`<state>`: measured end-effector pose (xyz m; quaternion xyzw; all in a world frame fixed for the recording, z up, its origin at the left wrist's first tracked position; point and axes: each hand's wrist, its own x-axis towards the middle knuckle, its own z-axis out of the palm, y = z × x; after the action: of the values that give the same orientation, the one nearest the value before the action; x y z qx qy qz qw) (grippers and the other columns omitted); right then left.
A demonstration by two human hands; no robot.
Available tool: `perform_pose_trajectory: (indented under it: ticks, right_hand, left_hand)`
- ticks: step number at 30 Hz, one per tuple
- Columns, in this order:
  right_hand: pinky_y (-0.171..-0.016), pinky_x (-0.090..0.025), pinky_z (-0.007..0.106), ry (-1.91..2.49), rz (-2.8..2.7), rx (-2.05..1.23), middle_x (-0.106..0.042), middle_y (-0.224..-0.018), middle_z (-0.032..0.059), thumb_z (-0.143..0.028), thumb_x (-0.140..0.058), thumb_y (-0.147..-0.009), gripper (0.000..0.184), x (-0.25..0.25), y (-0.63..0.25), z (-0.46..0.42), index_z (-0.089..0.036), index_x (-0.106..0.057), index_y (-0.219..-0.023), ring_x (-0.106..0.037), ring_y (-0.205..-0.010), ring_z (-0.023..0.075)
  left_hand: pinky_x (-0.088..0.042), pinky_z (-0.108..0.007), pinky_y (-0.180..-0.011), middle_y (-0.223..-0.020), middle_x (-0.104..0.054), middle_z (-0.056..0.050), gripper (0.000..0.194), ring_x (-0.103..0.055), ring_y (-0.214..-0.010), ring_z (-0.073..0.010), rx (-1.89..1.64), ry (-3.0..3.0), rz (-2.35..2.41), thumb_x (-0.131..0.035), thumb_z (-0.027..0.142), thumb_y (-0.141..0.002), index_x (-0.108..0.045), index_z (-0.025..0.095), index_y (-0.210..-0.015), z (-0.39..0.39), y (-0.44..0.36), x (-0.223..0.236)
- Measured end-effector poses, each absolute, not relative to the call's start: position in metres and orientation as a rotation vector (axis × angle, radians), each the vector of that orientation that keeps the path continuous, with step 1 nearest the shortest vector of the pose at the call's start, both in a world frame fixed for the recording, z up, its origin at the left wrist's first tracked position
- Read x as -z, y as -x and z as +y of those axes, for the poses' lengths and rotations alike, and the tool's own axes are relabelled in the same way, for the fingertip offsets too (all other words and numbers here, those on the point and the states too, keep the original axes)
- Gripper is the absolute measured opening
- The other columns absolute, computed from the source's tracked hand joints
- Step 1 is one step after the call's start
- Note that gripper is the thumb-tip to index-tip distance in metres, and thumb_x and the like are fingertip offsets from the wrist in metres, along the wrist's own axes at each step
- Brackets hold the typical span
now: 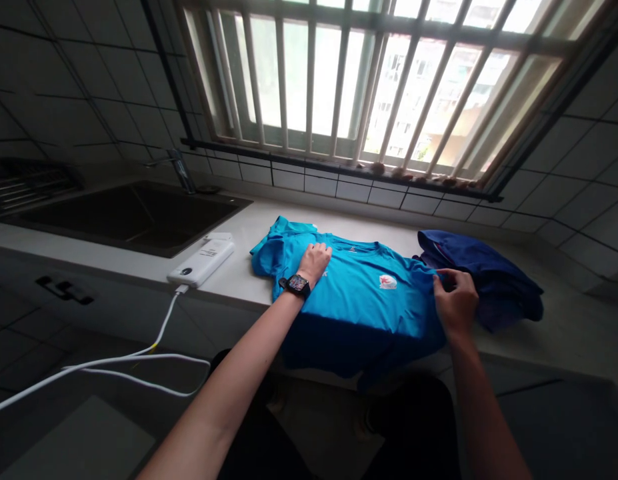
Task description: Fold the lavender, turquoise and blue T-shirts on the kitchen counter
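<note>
A bright blue T-shirt (pixel 359 293) with a small white and red emblem lies on the counter, collar toward the window, its lower part hanging over the front edge. On the shirt's left shoulder area rests my left hand (pixel 316 260), fingers curled down onto the cloth; a dark watch (pixel 297 286) is on that wrist. Between thumb and index finger, my right hand (pixel 456 300) pinches the shirt at its right sleeve. Just beyond that hand sits a folded dark blue garment (pixel 503 280). At the far left of the shirt, blue cloth (pixel 276 250) is bunched up.
A dark sink (pixel 139 213) with a faucet (pixel 181 173) is set into the counter (pixel 253 287) on the left. Near the sink stands a white power bank (pixel 203 260), its white cable (pixel 161 327) hanging over the edge. A barred window (pixel 329 80) is behind.
</note>
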<state>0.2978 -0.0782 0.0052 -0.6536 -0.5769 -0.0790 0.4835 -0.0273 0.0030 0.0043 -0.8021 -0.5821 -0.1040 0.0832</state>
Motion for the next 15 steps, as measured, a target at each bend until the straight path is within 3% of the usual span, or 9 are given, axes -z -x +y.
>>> perform_pose_trajectory:
  ticks: [5,11,15]
  right_hand:
    - [-0.083,-0.054,0.039,1.548,-1.575,-0.203,-0.069,-0.086,0.0077,-0.043,-0.063,-0.078,0.023,-0.016,-0.279,-0.068,-0.021,-0.068,-0.086,-0.062,-0.081,0.0231]
    - [-0.054,-0.046,0.029,1.498,-1.162,-0.516,-0.050,-0.065,-0.0042,-0.036,-0.059,-0.065,0.028,-0.005,-0.291,-0.064,-0.023,-0.058,-0.090,-0.050,-0.056,0.0158]
    - [-0.063,-0.057,0.032,1.482,-0.934,-0.627,-0.053,-0.071,-0.0036,-0.039,-0.057,-0.070,0.035,0.005,-0.318,-0.074,-0.024,-0.051,-0.101,-0.066,-0.066,0.0202]
  left_hand:
    - [-0.040,-0.040,-0.091,-0.117,-0.069,-0.021,0.040,-0.064,-0.110,-0.0304,0.284,2.355,-1.752,-0.037,0.000,-0.094,-0.066,0.012,-0.119,0.005,0.026,-0.003]
    - [-0.040,-0.041,-0.096,-0.116,-0.069,-0.022,0.040,-0.063,-0.112,-0.0309,0.310,2.360,-1.763,-0.033,0.005,-0.097,-0.068,0.010,-0.117,0.005,0.028,-0.001]
    - [-0.039,-0.043,-0.104,-0.122,-0.068,-0.021,0.038,-0.061,-0.118,-0.0322,0.445,2.359,-1.837,-0.037,0.010,-0.096,-0.068,0.013,-0.119,0.006,0.031,-0.002]
